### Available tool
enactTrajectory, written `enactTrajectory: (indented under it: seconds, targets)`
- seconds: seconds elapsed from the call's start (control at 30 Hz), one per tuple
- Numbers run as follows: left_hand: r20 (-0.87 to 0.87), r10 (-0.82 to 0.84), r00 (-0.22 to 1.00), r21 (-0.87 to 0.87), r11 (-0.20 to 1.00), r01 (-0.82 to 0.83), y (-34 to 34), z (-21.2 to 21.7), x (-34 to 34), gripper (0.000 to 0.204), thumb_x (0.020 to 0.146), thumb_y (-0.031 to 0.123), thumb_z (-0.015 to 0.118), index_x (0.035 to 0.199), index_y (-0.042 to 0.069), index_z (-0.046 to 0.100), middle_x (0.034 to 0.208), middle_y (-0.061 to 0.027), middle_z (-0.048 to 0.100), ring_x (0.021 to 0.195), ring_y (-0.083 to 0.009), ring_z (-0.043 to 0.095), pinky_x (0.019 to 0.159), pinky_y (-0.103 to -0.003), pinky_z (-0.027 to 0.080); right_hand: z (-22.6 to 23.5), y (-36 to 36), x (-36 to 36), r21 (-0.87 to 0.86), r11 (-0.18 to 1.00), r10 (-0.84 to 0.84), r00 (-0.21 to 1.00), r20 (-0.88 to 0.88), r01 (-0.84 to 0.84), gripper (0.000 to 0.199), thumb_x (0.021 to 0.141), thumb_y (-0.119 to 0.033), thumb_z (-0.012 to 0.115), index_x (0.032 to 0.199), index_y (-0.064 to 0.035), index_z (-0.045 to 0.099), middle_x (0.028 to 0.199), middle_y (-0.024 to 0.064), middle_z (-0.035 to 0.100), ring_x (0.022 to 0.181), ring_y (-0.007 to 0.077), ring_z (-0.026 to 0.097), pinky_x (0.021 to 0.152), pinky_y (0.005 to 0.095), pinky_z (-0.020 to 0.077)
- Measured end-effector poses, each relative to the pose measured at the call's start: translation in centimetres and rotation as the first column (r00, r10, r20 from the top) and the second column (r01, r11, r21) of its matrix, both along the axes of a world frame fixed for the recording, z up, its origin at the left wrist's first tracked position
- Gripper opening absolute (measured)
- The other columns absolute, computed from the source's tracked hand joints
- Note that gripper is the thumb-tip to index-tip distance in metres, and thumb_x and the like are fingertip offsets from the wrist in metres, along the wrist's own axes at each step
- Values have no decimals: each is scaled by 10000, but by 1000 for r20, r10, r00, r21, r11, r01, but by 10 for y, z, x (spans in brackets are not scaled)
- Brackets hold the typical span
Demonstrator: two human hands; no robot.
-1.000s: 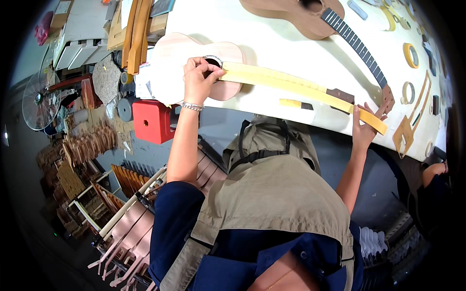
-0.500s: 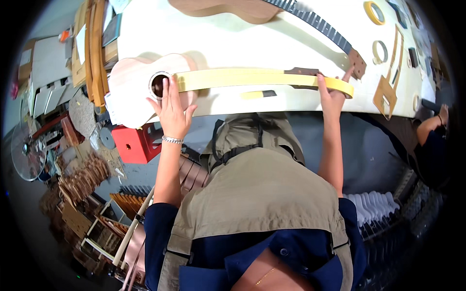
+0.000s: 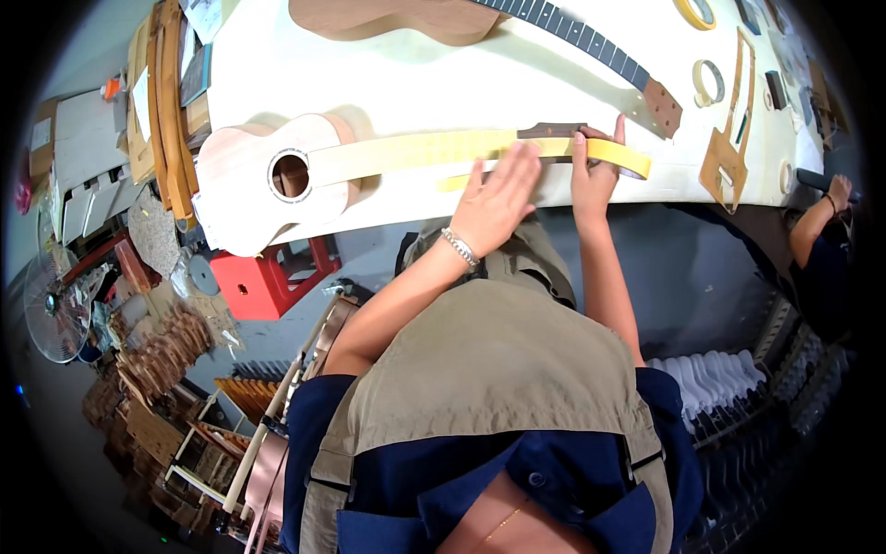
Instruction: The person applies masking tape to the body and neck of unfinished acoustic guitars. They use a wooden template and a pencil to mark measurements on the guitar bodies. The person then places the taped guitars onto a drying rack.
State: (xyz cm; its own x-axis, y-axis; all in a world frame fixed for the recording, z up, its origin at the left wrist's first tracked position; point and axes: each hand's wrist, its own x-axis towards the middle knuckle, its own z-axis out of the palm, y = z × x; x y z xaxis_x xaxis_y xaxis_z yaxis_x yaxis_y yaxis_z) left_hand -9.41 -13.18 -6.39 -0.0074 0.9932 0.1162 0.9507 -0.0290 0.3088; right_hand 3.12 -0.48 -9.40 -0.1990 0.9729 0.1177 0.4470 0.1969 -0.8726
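While holding tape roll (image 3: pixel 639 164) in half-curled right hand (image 3: pixel 596 189) beside ukulele headstock (image 3: pixel 544 131), extends left hand (image 3: pixel 496 201) flat, straight-fingered and gripping nothing, near same headstock.

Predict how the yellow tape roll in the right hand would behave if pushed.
The yellow tape roll would probably roll if stood on edge, being round. It looks light, since the right hand alone holds it. Pushing might also tug the yellow strip that seems to run from it along the ukulele.

ukulele (image 3: pixel 242 180) on table (image 3: pixel 406 92) | tape (image 3: pixel 397 160) on ukulele | second ukulele (image 3: pixel 406 18) behind | stool (image 3: pixel 249 288) before table (fan (image 3: pixel 58 309) farther left)
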Motion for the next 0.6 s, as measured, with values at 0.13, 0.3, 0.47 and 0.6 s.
enactTrajectory:
  seconds: [0.13,0.3,0.47,0.6]
  targets:
    - [316,26,948,102,993,-61,-10,-25,-13,359,747,104,582,1103,70,548,1125,-101,552,1062,-255,511,909,-429,396,-9,2,6,8,999,40,999,3,-40,581,883,-149,583,1366,36,317,1006,90,583,898,170,546,813,302,446]
    - [-80,271,959,-289,915,-282,-17,3,-27,157,762,68,599,918,62,586,930,-69,629,863,-249,593,738,-362,471,10,1,2,-98,994,45,999,-19,-47,569,885,-155,574,1364,27,327,989,78,584,869,173,542,811,312,441]
    - [691,387,610,-170,908,-383,4,15,-19,248,806,71,680,1015,-1,568,728,-61,658,632,-125,618,561,-234,491,4,5,6,-30,996,81,996,46,-80,561,872,-150,579,1360,3,349,966,79,598,858,192,542,817,329,428]
    - [815,456,359,-284,853,-438,18,18,-13,425,829,25,652,1228,1,511,709,-35,642,625,-34,560,566,-184,468,2,7,8,-29,996,90,994,59,-88,547,867,-150,579,1351,-7,366,945,79,598,872,216,537,835,354,413]
